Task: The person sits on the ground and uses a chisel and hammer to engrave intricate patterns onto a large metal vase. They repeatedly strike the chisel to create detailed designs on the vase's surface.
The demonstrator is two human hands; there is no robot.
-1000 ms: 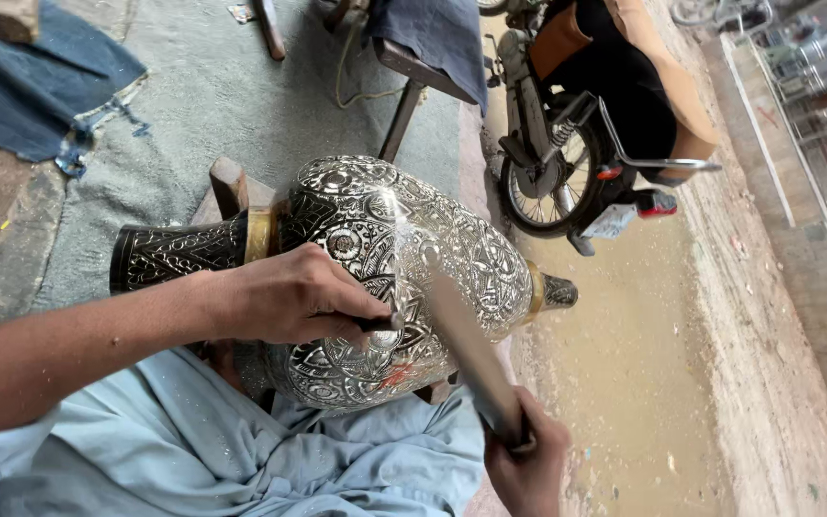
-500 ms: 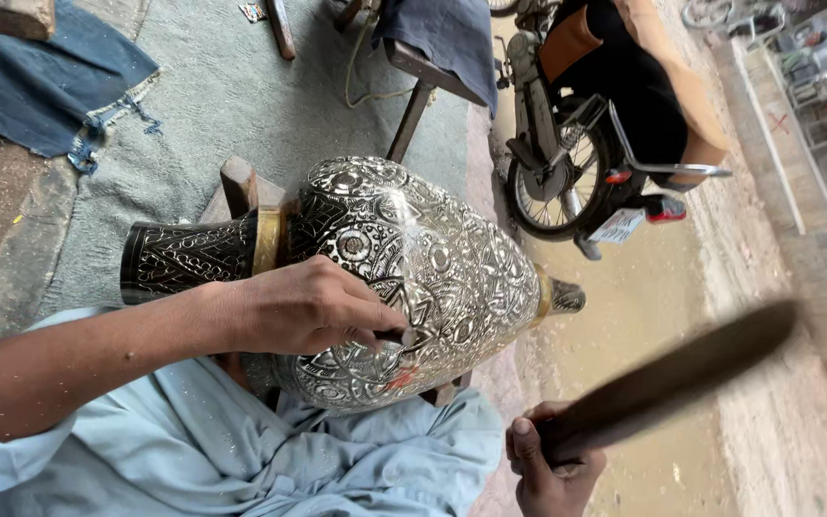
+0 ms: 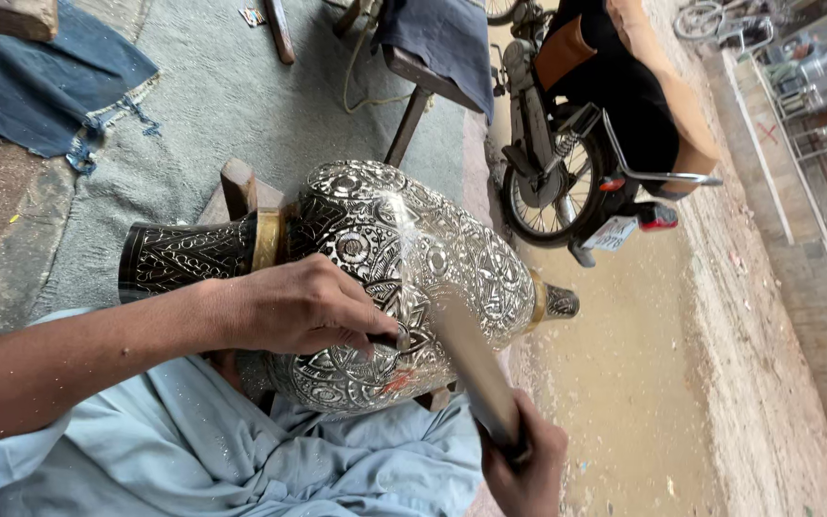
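- The scene is outdoors on a sandy, muddy strip of ground, with a grey woven mat [image 3: 212,105] spread over the nearer part.
- A large, bulbous engraved metal vase [image 3: 385,287], silver-patterned on the belly with a black neck and brass bands, lies on its side across the person's lap, over light blue cloth [image 3: 241,460].
- The vase's dark neck points away from the motorcycle; its small foot points toward it.
- The left hand [image 3: 303,308] rests on the belly of the vase, fingers closed around a small dark chisel-like tool [image 3: 387,340] whose tip touches the engraved surface.
- The right hand [image 3: 526,469] is below the vase's foot end, clenched around the handle of a long wooden mallet [image 3: 471,369].
- The mallet is blurred and slants up from the fist toward the tool, its head just beside the tool's end.
- A wooden block [image 3: 239,187] shows behind the vase, near the brass collar.
- A parked motorcycle with a tan seat [image 3: 605,124] stands beyond the vase's foot end, well apart from it.
- A blue frayed cloth [image 3: 59,86] lies on the mat, far beyond the vase's neck.
- A wooden stool leg [image 3: 409,124] slants down just behind the vase.
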